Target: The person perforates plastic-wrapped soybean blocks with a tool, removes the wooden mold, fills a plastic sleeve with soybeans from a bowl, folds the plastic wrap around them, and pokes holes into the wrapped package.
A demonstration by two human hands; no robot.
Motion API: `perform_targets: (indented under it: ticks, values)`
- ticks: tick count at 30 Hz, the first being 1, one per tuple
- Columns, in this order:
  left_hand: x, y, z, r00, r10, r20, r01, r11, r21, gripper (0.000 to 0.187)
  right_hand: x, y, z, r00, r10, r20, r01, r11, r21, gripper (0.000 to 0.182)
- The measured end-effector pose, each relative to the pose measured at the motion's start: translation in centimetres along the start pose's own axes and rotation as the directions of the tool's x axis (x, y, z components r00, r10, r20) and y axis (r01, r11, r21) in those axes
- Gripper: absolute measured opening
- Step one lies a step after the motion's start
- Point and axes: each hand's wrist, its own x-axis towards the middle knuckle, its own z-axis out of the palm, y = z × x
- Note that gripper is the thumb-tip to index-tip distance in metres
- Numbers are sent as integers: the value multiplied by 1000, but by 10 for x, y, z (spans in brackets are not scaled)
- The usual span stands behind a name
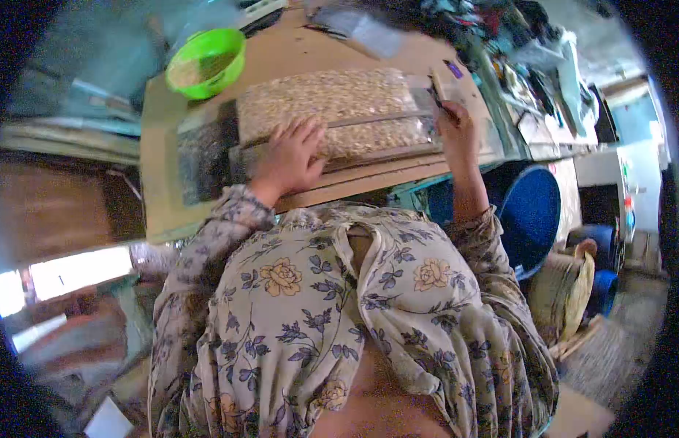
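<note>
A flat, clear-looking pack of pale tan flakes or grains (325, 95) lies across the table in front of me. A thin brownish strip (376, 119) runs lengthwise over it. My left hand (292, 153) rests flat, fingers stretched out, at the left part of the pack and the strip. My right hand (458, 130) is at the pack's right end, fingers pinched by a small dark, thin object (436, 98); its kind is too blurred to tell. A dark, see-through sheet section (204, 153) extends left of the flakes.
A bright green bowl (208, 64) with grainy contents stands at the table's (160, 197) back left. Clear plastic (376, 36) lies at the back, beside a dark heap of items (493, 29). A large blue barrel (531, 215) stands below on the right, near a sack-like bundle (558, 296).
</note>
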Motion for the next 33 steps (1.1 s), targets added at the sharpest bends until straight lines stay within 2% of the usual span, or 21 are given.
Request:
perform_targets:
  ticks: [2, 3, 4, 6, 7, 13, 15, 16, 21, 23, 27, 29, 33]
  values:
    - [35, 5, 24, 991, 124, -41, -125, 991, -37, 60, -3, 41, -15, 987, 161, 1, -159, 978, 134, 13]
    - [50, 11, 35, 974, 208, -88, -214, 975, -62, 62, -9, 42, -21, 985, 173, -23, -168, 977, 131, 13]
    - [65, 19, 45, 969, 232, -88, -238, 969, -64, 62, -19, 43, -24, 990, 134, -46, -130, 989, 72, 13]
    - [91, 36, 61, 967, 255, 15, -251, 960, -124, 63, -28, 40, -31, 996, 88, -15, -89, 993, -79, 13]
    - [99, 42, 67, 965, 263, 24, -258, 957, -133, 63, -35, 47, -27, 997, 39, -67, -40, 999, -6, 13]
    - [116, 60, 85, 952, 307, 19, -302, 945, -125, 60, -40, 46, -27, 990, 139, 31, -135, 986, -102, 15]
    - [113, 60, 81, 947, 320, 20, -313, 936, -163, 59, -38, 55, -22, 998, -5, 61, 17, 981, -196, 12]
    - [111, 61, 82, 948, 318, 25, -310, 937, -161, 59, -36, 56, -21, 992, 7, 127, 25, 968, -248, 11]
    - [99, 55, 80, 944, 330, -26, -331, 939, -95, 53, -38, 42, -9, 982, -7, 186, 75, 931, -356, 14]
    - [98, 55, 78, 941, 339, -13, -339, 938, -76, 52, -36, 42, -8, 968, -62, 244, 154, 912, -380, 13]
    - [97, 57, 76, 938, 346, -11, -346, 936, -69, 52, -38, 41, -4, 969, -79, 235, 158, 927, -340, 9]
    - [97, 59, 72, 942, 336, 3, -335, 938, -85, 53, -37, 50, 0, 958, -37, 283, 150, 907, -392, 9]
    - [94, 60, 67, 941, 337, -22, -337, 940, -50, 57, -39, 49, -1, 948, -55, 313, 190, 888, -419, 8]
